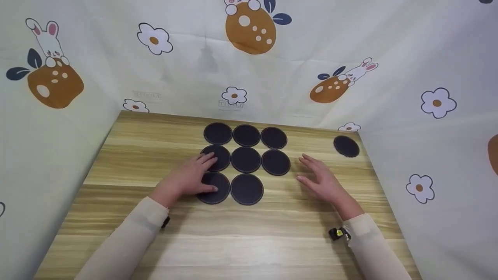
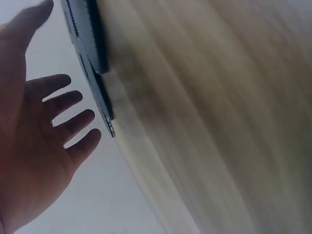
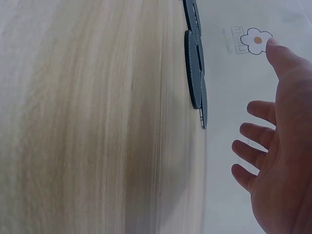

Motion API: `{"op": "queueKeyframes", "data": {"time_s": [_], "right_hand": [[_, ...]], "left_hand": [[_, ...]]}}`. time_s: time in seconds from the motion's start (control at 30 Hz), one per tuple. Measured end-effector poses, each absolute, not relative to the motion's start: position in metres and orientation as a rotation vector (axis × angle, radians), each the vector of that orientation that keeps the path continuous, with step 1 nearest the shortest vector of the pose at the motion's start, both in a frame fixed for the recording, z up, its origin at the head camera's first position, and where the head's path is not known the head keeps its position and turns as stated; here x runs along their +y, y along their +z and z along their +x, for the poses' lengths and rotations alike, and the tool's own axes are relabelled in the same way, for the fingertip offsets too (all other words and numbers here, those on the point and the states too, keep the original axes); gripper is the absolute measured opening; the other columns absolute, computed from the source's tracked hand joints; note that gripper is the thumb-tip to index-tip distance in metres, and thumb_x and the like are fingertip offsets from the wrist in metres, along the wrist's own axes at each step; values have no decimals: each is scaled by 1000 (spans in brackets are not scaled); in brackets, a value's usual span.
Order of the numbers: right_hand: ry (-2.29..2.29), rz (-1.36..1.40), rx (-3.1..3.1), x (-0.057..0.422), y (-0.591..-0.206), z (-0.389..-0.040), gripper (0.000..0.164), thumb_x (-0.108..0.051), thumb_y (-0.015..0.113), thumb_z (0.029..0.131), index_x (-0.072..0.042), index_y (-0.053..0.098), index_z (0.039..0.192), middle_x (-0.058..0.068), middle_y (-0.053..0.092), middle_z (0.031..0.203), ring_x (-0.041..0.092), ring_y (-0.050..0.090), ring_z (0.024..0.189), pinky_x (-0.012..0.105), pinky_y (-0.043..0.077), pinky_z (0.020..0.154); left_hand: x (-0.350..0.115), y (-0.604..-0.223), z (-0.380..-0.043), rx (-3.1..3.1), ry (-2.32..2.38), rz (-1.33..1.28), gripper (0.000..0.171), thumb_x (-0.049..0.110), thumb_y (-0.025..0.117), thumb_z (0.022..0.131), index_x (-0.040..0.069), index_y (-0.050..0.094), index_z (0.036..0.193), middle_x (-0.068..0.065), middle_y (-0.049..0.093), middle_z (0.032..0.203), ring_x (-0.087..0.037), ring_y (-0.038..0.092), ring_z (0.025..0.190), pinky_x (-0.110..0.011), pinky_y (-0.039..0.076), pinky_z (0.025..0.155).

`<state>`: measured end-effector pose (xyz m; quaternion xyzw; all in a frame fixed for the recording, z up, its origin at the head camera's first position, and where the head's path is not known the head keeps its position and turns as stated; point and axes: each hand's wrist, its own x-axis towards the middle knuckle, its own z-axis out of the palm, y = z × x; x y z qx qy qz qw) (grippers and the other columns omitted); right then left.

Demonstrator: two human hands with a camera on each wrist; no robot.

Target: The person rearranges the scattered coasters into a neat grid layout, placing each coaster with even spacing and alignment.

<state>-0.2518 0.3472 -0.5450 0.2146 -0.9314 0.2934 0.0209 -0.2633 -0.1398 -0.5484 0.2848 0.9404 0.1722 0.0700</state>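
Observation:
Flat round black coasters with stitched rims lie edge to edge on the table: three at the back, three in the middle row, two in front. My left hand (image 1: 189,175) is over the left side, fingers spread. Its fingers overlap the middle-row left coaster (image 1: 221,160) and its thumb the front left coaster (image 1: 214,196) in the head view; the left wrist view shows the palm and relaxed fingers (image 2: 73,126) with nothing held. My right hand (image 1: 325,182) hovers right of the middle-row right coaster (image 1: 276,162), fingers loosely extended and holding nothing.
One separate coaster (image 1: 346,146) lies near the table's back right corner. The wood-grain table (image 1: 249,241) is enclosed by pale cloth walls (image 1: 186,70) printed with rabbits, fruit and flowers. A small black device (image 1: 337,233) sits at the right wrist.

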Motion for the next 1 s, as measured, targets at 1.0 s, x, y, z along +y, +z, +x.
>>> {"op": "queueKeyframes", "data": {"time_s": [1.0], "right_hand": [[968, 501, -2911, 364, -546, -255, 69, -38, 77, 106, -6, 54, 163, 15, 42, 174, 42, 35, 161, 62, 25, 132]], "left_hand": [[-142, -553, -266, 2762, 523, 785, 111, 60, 90, 86, 1, 44, 168, -22, 30, 179, -54, 24, 163, -74, 31, 124]]}}
